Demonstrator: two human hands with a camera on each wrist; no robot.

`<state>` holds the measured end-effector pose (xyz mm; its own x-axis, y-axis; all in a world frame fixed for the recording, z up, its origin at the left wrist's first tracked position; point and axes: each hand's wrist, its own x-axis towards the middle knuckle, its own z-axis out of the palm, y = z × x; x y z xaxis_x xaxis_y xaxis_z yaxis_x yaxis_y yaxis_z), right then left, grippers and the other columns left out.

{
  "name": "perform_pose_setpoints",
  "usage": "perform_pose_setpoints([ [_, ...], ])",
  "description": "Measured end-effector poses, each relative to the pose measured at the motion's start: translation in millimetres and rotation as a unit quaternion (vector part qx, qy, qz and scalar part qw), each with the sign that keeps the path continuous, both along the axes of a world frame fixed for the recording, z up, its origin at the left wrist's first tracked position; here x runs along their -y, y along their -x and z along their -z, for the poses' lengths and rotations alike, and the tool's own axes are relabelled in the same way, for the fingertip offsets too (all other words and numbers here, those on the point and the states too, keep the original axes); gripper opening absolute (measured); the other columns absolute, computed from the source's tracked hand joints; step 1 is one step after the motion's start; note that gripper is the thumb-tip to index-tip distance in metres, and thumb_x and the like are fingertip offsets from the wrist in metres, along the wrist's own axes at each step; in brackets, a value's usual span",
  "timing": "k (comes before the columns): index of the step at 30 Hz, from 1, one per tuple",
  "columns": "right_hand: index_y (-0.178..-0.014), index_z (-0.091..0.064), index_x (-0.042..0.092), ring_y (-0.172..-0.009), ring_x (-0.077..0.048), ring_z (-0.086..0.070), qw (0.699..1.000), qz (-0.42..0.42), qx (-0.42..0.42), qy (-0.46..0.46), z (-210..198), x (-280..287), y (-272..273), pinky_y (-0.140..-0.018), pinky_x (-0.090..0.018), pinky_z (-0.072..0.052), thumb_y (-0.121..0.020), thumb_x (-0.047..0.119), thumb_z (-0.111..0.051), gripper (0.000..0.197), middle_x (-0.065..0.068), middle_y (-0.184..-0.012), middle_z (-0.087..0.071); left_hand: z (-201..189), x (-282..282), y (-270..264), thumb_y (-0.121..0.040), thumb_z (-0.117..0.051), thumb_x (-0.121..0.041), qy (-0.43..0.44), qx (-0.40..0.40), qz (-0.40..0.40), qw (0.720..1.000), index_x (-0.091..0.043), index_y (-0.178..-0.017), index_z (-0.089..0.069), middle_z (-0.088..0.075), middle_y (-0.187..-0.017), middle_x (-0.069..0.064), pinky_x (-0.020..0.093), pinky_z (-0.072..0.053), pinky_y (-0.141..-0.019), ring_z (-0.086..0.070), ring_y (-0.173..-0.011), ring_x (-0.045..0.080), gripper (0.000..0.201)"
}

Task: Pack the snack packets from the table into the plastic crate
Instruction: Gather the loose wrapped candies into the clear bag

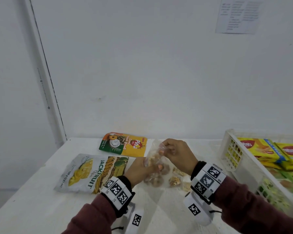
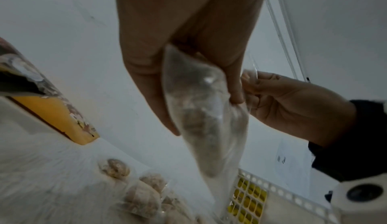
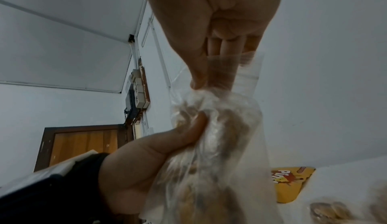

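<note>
Head view: even, diffuse, cool-white light; no visible source. White wall (image 1: pixel 159 65) bright and flat, without hard shadows. Faint soft shading under the wrists on the worktop (image 1: pixel 32 200). Wide-angle bending at the margins: the wall corner line leans and curves. Printed sheet (image 1: pixel 238 15) on the wall too soft to read. Slight motion blur on the hands; crate (image 1: pixel 240 168) at right edge smeared.

Left wrist view: dimmer, grey-blue cast, grainy. Clear bag (image 2: pixel 201 111) shows small white glints; near palm out of focus. Strong edge distortion.

Right wrist view: similar dim cast, soft throughout. Clear bag smeared by motion; yellow packet (image 3: pixel 291 184) blurred. Ceiling lines bowed.
</note>
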<state>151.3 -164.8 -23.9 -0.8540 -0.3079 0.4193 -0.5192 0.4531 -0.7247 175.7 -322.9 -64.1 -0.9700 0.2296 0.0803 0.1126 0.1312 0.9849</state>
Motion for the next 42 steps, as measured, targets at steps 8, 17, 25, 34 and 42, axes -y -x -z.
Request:
perform_pose_setpoints([
  [8, -0.093, -0.074, 0.014, -0.077, 0.001, -0.055, 0.996, 0.016, -0.012, -0.086, -2.6, -8.7, -1.4, -0.072, -0.014, -0.040, -0.088, 0.027, -0.061, 0.019, 0.012, -0.086, -0.064, 5.4, -4.1, 2.4, -0.065, -0.071, -0.041, -0.013, -0.017, -0.006, 1.000, -0.004, -0.081, -0.067, -0.065, -0.072, 0.006, 0.024, -0.047, -0.057, -0.061, -0.064, 0.016, 0.040],
  [17, -0.071, -0.073, 0.014, -0.066, -0.003, -0.057, 0.999, -0.003, -0.040, -0.028, -11.9, -26.0, -5.1, -0.066, -0.019, -0.046, -0.073, 0.021, -0.078, 0.009, 0.012, -0.070, -0.062, 10.8, -3.0, 3.0, -0.081, -0.070, -0.017, -0.059, 0.005, 0.030, 0.998, -0.013, -0.094, -0.069, -0.074, -0.085, -0.003, 0.018, -0.053, -0.070, -0.069, -0.080, 0.008, 0.014],
  [25, -0.062, -0.063, 0.023, -0.059, -0.003, -0.058, 0.990, -0.067, 0.111, -0.049, -20.0, -43.6, 2.3, -0.072, -0.024, -0.046, -0.075, 0.023, -0.075, 0.018, 0.011, -0.066, -0.063, 13.9, -0.1, 6.5, -0.075, -0.068, -0.020, -0.053, 0.062, 0.080, 0.993, -0.005, -0.102, -0.067, -0.071, -0.095, 0.006, 0.022, -0.052, -0.080, -0.067, -0.091, 0.016, 0.031],
  [34, -0.081, -0.058, 0.018, -0.053, -0.014, -0.057, 0.989, -0.066, 0.127, -0.030, -16.3, -42.9, 2.2, -0.062, -0.024, -0.048, -0.078, -0.001, -0.069, 0.022, -0.001, -0.063, -0.060, 2.7, -16.7, 7.2, -0.084, -0.065, -0.008, -0.075, -0.087, -0.024, 0.993, -0.012, -0.088, -0.070, -0.071, -0.077, -0.010, 0.015, -0.050, -0.072, -0.064, -0.073, 0.002, 0.008],
  [42, -0.096, -0.067, 0.020, -0.085, -0.010, -0.058, 0.969, -0.025, 0.010, -0.245, -10.0, -35.0, -0.7, -0.087, -0.029, -0.043, -0.081, 0.035, -0.069, 0.021, 0.011, -0.084, -0.062, -4.3, -20.1, 6.0, -0.083, -0.064, -0.003, -0.045, -0.120, -0.070, 0.989, -0.017, -0.075, -0.070, -0.068, -0.061, -0.009, 0.017, -0.050, -0.057, -0.062, -0.053, 0.004, 0.017],
])
